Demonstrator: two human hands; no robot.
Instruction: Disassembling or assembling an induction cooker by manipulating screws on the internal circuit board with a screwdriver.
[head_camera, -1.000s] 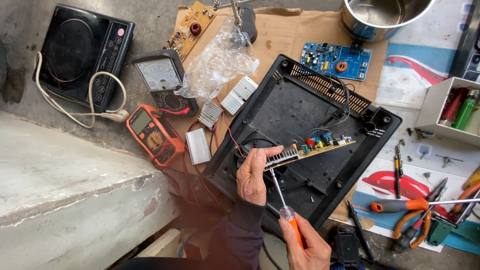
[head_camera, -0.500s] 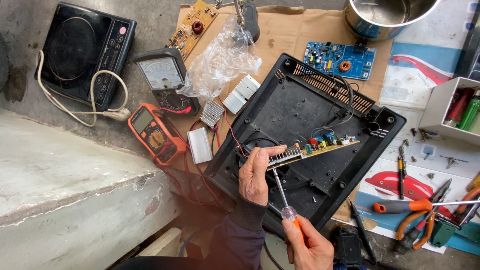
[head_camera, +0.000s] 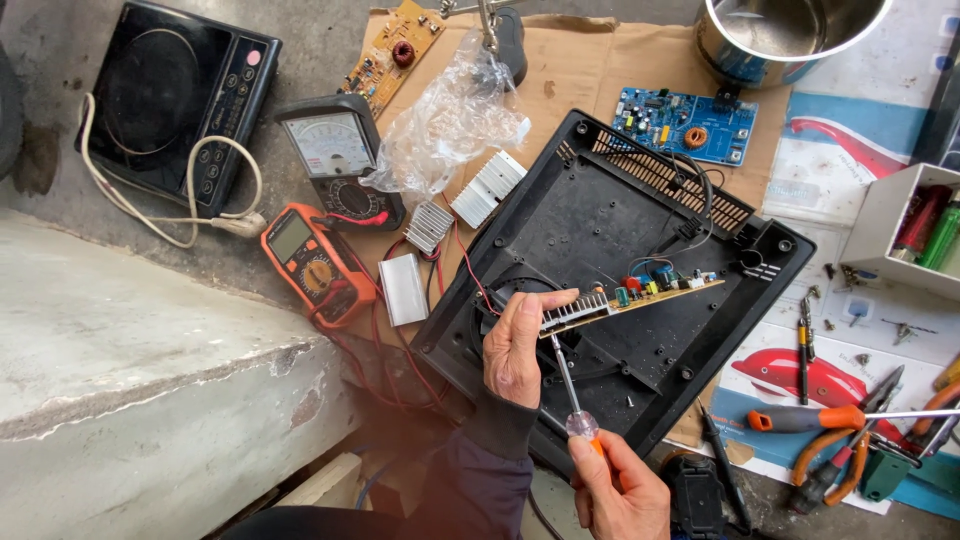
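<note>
Our left hand (head_camera: 518, 345) is closed on the near end of a narrow circuit board (head_camera: 632, 299), thumb on top and fingers curled under its ribbed metal heat sink, holding it tilted on edge above the black plastic casing (head_camera: 640, 230). Our right hand (head_camera: 620, 490) is wrapped around the orange and clear handle of a screwdriver (head_camera: 572, 392), whose shaft runs up to the underside of the board just beside our left fingers.

We judge the main risk to be a slip: the tip sits so close to the left fingers that a sudden give could drive it into them or scrape across the small parts on the board. The board is held at one end only, so pressing hard could flex it or twist it out of our grip and drop it into the casing. Black wires run from its far end toward the casing wall, and tilting further could strain them.

Red leads trail from the orange multimeter (head_camera: 315, 262) past the small heat sinks (head_camera: 430, 225) to the casing's left edge; an elbow could snag them. Farther off on the worktop lie a blue circuit board (head_camera: 685, 122), a crumpled plastic bag (head_camera: 450, 120) and pliers (head_camera: 830, 455).
</note>
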